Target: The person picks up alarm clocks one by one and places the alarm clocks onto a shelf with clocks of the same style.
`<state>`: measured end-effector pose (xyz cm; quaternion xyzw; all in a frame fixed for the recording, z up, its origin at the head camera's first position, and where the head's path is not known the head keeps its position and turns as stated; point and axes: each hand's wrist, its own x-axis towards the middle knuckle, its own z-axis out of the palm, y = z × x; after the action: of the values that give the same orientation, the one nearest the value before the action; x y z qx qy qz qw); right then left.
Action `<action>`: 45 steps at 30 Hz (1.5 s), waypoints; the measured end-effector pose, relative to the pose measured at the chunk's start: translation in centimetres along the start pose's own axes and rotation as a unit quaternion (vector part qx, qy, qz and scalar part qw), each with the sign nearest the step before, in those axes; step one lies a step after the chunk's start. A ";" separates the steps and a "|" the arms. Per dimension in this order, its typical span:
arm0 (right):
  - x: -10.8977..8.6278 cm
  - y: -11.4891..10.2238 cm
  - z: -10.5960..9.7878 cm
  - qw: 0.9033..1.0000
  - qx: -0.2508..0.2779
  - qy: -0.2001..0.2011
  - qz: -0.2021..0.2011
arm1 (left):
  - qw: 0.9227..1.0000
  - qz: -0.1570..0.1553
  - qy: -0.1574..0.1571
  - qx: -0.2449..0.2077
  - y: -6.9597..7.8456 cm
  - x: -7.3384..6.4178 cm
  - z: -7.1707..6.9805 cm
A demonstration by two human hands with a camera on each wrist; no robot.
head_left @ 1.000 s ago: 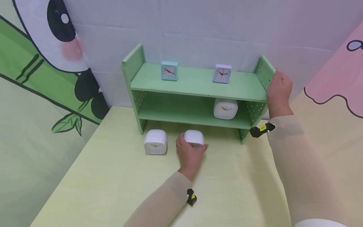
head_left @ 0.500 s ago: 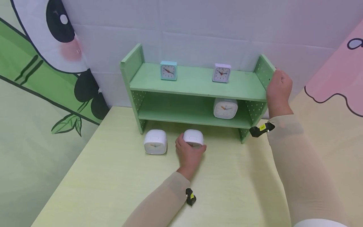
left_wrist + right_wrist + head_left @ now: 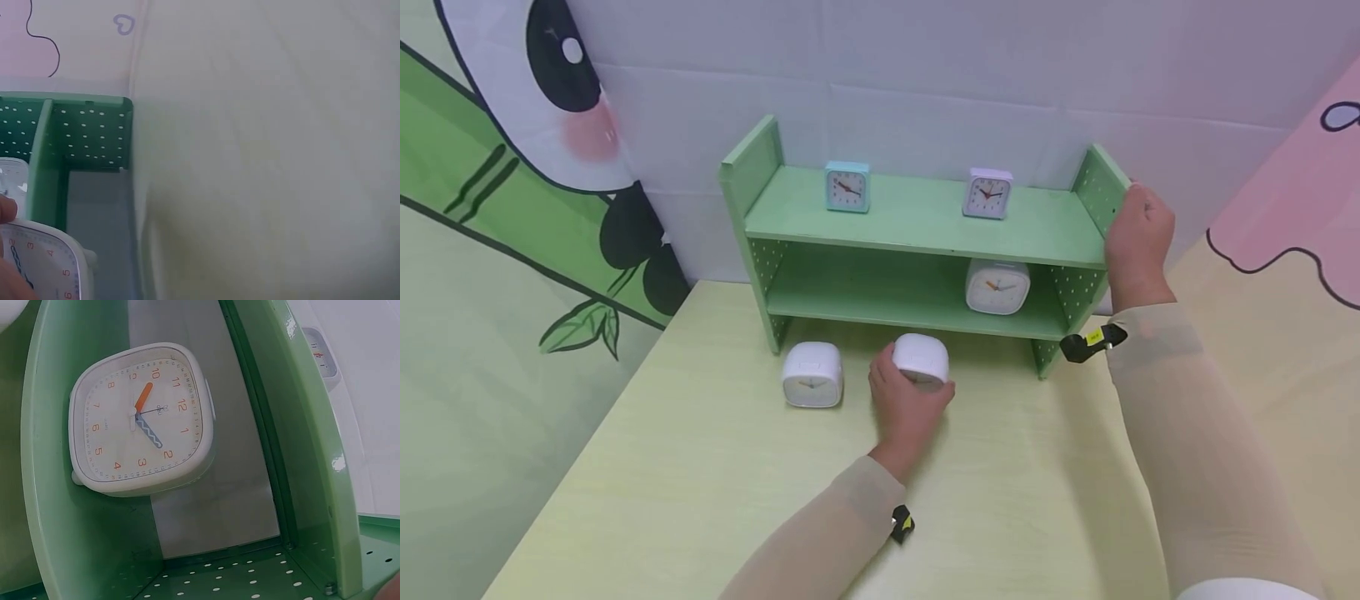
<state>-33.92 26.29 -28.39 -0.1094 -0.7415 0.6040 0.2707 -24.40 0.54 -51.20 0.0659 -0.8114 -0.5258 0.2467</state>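
Note:
My left hand (image 3: 908, 410) grips a white alarm clock (image 3: 922, 357) from the front, its thumb and fingers on opposite sides. This clock tilts slightly in front of the green shelf (image 3: 880, 310), and the hand covers part of its dial. In the left wrist view the held clock (image 3: 59, 265) shows red numerals. My right hand (image 3: 1138, 242) grips the top edge of the shelf's right side panel with curled fingers. Another white clock (image 3: 812, 375) stands on the table left of my left hand. On the lower board is a similar white clock (image 3: 997, 287), dial outward.
On the top board stand a small light-blue clock (image 3: 847, 187) and a small lilac clock (image 3: 987, 194). The shelf stands at the back of the pale table (image 3: 700, 492), against a cloth (image 3: 925, 83) with cartoon drawings.
My left hand has shifted slightly right, and the clock it grips has come up and right, showing more of its top. My right hand has stayed on the side panel.

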 end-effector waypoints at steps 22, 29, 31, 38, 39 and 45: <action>0.2 0.6 -0.2 1.000 0.021 0.011 -0.008 | 0.996 0.019 0.000 -0.089 5.7 2.6 -3.4; 0.2 0.6 -0.1 1.000 0.021 0.010 -0.011 | 0.995 0.011 -0.010 -0.095 7.1 3.7 -4.1; 0.2 0.6 0.0 1.000 0.023 0.005 -0.009 | 0.995 0.011 -0.008 -0.094 7.4 4.1 -4.2; 0.1 0.4 0.1 1.000 0.026 0.006 -0.008 | 0.996 0.010 -0.002 -0.085 8.2 5.7 -4.6; 0.0 0.3 0.1 1.000 0.023 0.009 -0.010 | 0.997 0.012 -0.003 -0.082 8.3 5.9 -4.6; 0.0 0.2 0.2 0.999 0.049 0.008 0.001 | 0.998 0.021 -0.005 -0.060 8.5 7.1 -4.1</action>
<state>-34.07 26.14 -28.62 -0.1020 -0.7088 0.6390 0.2809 -27.33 -1.71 -39.95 0.0308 -0.7808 -0.5687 0.2569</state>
